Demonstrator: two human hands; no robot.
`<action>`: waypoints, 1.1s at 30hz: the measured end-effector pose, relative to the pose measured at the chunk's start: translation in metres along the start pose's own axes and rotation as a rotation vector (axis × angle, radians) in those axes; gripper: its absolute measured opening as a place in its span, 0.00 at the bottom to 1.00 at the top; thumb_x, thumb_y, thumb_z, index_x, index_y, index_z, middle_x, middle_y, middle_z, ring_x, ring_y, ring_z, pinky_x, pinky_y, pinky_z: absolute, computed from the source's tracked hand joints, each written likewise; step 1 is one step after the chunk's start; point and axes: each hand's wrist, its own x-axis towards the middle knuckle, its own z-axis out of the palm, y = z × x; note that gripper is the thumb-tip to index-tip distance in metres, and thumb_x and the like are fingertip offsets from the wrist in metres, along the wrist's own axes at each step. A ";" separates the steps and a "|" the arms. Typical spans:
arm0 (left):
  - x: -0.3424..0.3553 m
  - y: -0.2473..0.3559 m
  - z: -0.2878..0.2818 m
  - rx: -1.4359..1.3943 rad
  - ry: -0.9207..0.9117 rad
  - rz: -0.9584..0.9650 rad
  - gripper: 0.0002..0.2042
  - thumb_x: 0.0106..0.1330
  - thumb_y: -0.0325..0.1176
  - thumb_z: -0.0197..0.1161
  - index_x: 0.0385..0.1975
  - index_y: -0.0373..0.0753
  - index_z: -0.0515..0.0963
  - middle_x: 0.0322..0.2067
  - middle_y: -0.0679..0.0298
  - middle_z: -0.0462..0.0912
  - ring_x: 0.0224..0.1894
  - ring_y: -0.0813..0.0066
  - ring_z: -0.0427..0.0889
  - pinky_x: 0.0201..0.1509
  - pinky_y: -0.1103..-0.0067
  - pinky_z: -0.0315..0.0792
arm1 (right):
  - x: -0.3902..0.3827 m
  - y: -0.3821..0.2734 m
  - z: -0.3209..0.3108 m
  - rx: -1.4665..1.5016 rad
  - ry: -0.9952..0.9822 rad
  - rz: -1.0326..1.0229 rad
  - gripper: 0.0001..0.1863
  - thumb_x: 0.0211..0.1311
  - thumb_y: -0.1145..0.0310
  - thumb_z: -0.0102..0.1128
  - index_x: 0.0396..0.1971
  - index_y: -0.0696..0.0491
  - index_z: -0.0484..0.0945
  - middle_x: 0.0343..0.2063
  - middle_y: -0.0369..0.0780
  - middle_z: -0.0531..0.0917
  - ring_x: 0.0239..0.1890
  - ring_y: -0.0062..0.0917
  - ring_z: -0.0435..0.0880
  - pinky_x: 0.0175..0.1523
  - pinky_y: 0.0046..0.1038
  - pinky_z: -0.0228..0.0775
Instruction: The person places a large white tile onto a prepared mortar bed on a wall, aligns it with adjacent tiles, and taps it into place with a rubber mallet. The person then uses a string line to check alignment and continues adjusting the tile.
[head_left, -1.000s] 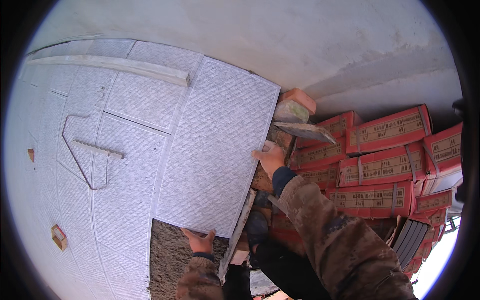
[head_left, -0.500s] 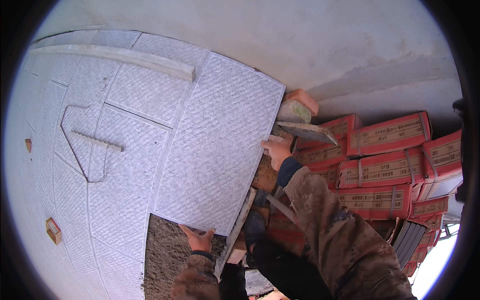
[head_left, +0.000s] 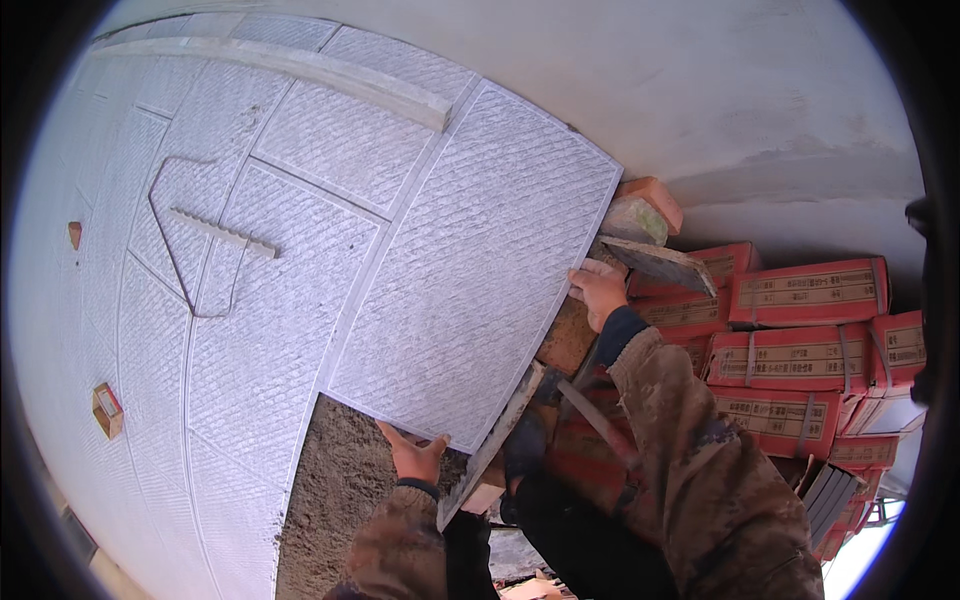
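Note:
A large grey textured floor tile [head_left: 480, 260] lies at the centre, beside the laid tiles. My left hand [head_left: 415, 457] grips its near edge, thumb and fingers apart along that edge, fingertips partly hidden. My right hand [head_left: 600, 291] holds its right edge, with the fingers bent at the rim. Rough grey mortar [head_left: 335, 490] shows next to my left hand, in front of the tile's near edge. Whether the tile rests fully on the bed beneath cannot be seen.
Red cartons [head_left: 800, 350] are stacked at the right. Bricks [head_left: 650, 205] and a thin slab [head_left: 660, 262] stand near the wall. A long straight bar [head_left: 300, 65] lies across the far tiles; a notched strip [head_left: 225, 233] and bent wire [head_left: 168, 245] lie at left.
The view has swung, so the whole scene sits turned and shifted to the right. Both hands keep to the same edges of the tile, with no clear movement of the tile against its neighbours.

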 end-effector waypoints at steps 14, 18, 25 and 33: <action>0.009 -0.013 -0.003 0.085 0.050 0.000 0.59 0.51 0.30 0.76 0.72 0.30 0.32 0.39 0.44 0.83 0.38 0.52 0.85 0.44 0.67 0.78 | -0.013 0.000 0.004 -0.255 0.121 -0.130 0.25 0.60 0.67 0.68 0.55 0.63 0.75 0.43 0.42 0.82 0.43 0.30 0.82 0.51 0.33 0.76; 0.000 0.017 -0.037 0.226 0.048 -0.022 0.52 0.50 0.31 0.76 0.71 0.29 0.46 0.44 0.47 0.82 0.42 0.52 0.84 0.46 0.66 0.78 | -0.045 0.010 0.014 -0.929 0.158 -0.658 0.37 0.53 0.64 0.73 0.62 0.62 0.68 0.57 0.51 0.73 0.57 0.41 0.74 0.62 0.39 0.67; 0.049 0.077 -0.053 0.770 0.185 0.578 0.54 0.44 0.39 0.81 0.71 0.32 0.54 0.69 0.39 0.55 0.71 0.41 0.55 0.72 0.57 0.56 | -0.081 0.001 0.028 -1.260 -0.069 -0.660 0.43 0.54 0.61 0.72 0.68 0.59 0.63 0.70 0.57 0.56 0.71 0.51 0.55 0.73 0.41 0.52; 0.072 0.093 -0.046 0.872 0.122 0.568 0.61 0.36 0.45 0.84 0.72 0.36 0.52 0.71 0.40 0.49 0.73 0.37 0.48 0.75 0.56 0.52 | -0.083 -0.004 0.029 -1.334 -0.092 -0.611 0.44 0.56 0.61 0.71 0.69 0.59 0.60 0.70 0.57 0.54 0.72 0.50 0.55 0.73 0.40 0.51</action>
